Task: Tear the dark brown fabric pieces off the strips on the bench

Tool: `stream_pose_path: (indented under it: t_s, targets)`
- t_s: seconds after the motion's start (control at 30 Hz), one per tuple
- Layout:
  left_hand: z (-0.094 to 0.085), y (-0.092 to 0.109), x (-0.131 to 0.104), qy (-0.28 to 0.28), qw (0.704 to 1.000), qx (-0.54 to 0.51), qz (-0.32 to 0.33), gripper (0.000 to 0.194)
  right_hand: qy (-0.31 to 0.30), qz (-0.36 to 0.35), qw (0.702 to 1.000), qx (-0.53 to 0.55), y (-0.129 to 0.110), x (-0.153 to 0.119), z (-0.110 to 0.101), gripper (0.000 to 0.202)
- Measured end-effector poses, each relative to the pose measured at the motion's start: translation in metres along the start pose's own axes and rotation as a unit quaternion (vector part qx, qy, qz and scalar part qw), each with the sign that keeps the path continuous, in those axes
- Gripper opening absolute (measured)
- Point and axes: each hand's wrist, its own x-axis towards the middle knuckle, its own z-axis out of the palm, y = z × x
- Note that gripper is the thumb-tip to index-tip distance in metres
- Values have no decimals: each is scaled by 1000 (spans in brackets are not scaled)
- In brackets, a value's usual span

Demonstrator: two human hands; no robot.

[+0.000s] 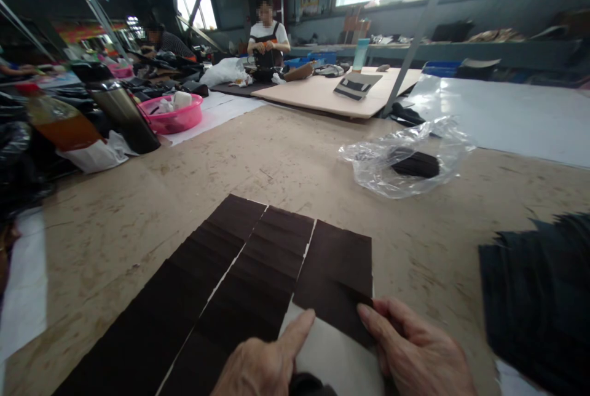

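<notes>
Strips of dark brown fabric (244, 254) lie side by side on the table, with thin pale gaps between them. My right hand (419, 353) pinches the right edge of a dark fabric piece (336, 261) between thumb and fingers. Below that piece a pale, light-grey surface (338, 356) shows. My left hand (260, 362) rests at its left side, index finger stretched out and touching it near the fabric's edge; its other fingers are mostly hidden. A black rounded thing (311, 385) shows at the bottom between my hands; I cannot make out what it is.
A stack of dark fabric pieces (539, 285) sits at the right. Beyond are a clear plastic bag (369, 165) with black material, a pink basin (184, 116), a flask (124, 113) and a bottle (64, 122). A co-worker (268, 36) stands behind a pale board (313, 98).
</notes>
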Motion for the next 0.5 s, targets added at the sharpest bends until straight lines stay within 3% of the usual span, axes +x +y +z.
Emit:
stream_pose_path:
  t_s: [0.13, 0.33, 0.43, 0.5]
  targets:
    - [-4, 7, 12, -29, 999, 35, -11, 70, 1, -19, 1000, -16, 3, 1, 0, 27]
    - [-27, 20, 14, -49, 998, 36, 1, 72, 11, -69, 997, -40, 2, 1, 2, 27]
    - [-28, 20, 13, -69, 996, 51, -11, 75, 33, -91, 992, -77, 1, 1, 2, 25]
    - [-24, 18, 10, -53, 997, 40, -25, 74, 45, -100, 989, -102, 1, 1, 4, 24]
